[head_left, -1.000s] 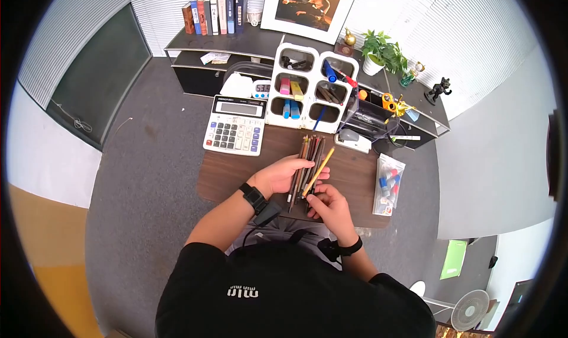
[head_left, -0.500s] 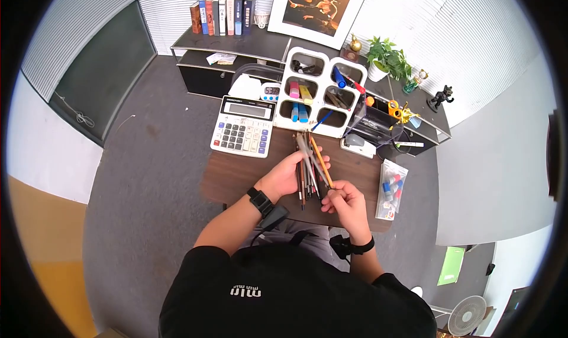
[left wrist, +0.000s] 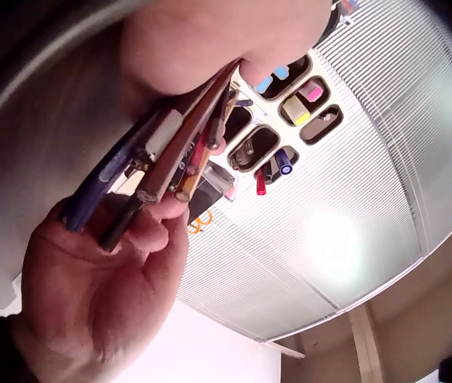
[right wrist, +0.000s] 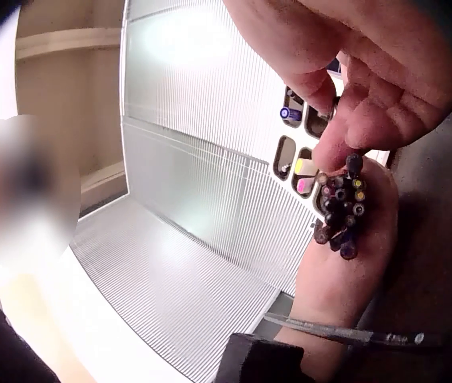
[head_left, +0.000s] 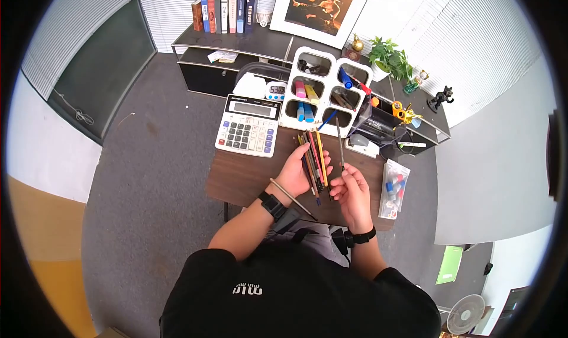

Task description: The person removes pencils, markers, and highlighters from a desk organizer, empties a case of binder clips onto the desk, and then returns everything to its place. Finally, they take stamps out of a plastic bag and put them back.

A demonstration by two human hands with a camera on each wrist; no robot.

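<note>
In the head view my left hand [head_left: 294,171] grips a bundle of colored pencils [head_left: 312,160], mostly dark, with a yellow pencil [head_left: 322,160] along its right side. The bundle's ends show close up below my right fingers in the right wrist view. My right hand [head_left: 355,197] pinches a thin dark pencil [head_left: 341,144] by its lower end, its upper end pointing at the white organizer [head_left: 316,92]. One loose grey-brown pencil [head_left: 291,197] crosses over my left wrist, outside the grip. From the left wrist view, several pencil ends [left wrist: 148,194] stick out beneath my left thumb.
A large calculator [head_left: 248,125] and a digital timer [head_left: 276,91] stand left of the organizer, whose compartments hold highlighters and markers. On the right are a black mesh holder [head_left: 378,120], a white stapler-like item [head_left: 362,145] and a clear pouch [head_left: 393,190]. The wooden desk [head_left: 236,175] ends close to my body.
Earlier my right hand pinched the yellow pencil; now it lies in the left-hand bundle and my right hand holds a dark one. A loose pencil has appeared across the left wrist.
</note>
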